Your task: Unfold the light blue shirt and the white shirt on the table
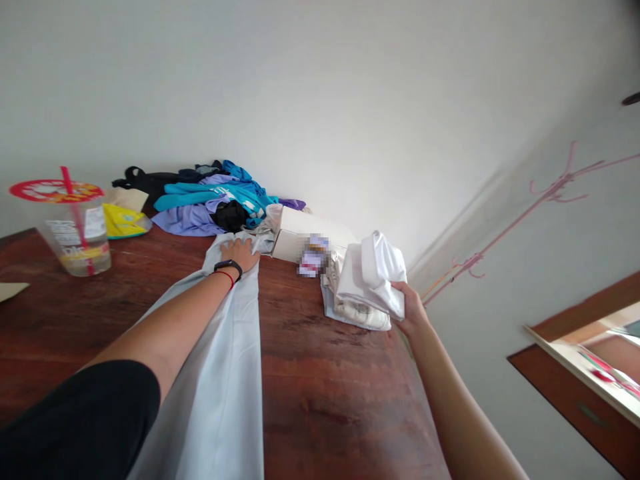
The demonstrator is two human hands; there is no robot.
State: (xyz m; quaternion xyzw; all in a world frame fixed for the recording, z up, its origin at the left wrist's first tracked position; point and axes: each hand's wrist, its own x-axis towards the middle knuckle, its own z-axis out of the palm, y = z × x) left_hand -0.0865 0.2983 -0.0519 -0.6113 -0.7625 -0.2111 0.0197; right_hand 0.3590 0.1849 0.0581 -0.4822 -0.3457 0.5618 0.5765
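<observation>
A long light-grey garment (pixel 220 387), which looks like trousers, stretches over the table toward me. My left hand (pixel 240 255) lies on its far end, fingers spread over the bunched cloth. At the right, my right hand (pixel 411 307) grips the edge of a folded white shirt (pixel 375 270), thumb on top and the other fingers hidden beneath. That shirt rests on a small stack of folded clothes (pixel 363 315), beige and pale grey, near the table's right edge.
A heap of blue, lilac and black clothes (pixel 215 197) lies against the wall, beside a white box (pixel 287 240). A plastic cup with a straw (pixel 80 240) and a yellow packet (pixel 123 220) stand left on the wooden table (pixel 320 400). A pink coat rack (pixel 515 220) leans into view right.
</observation>
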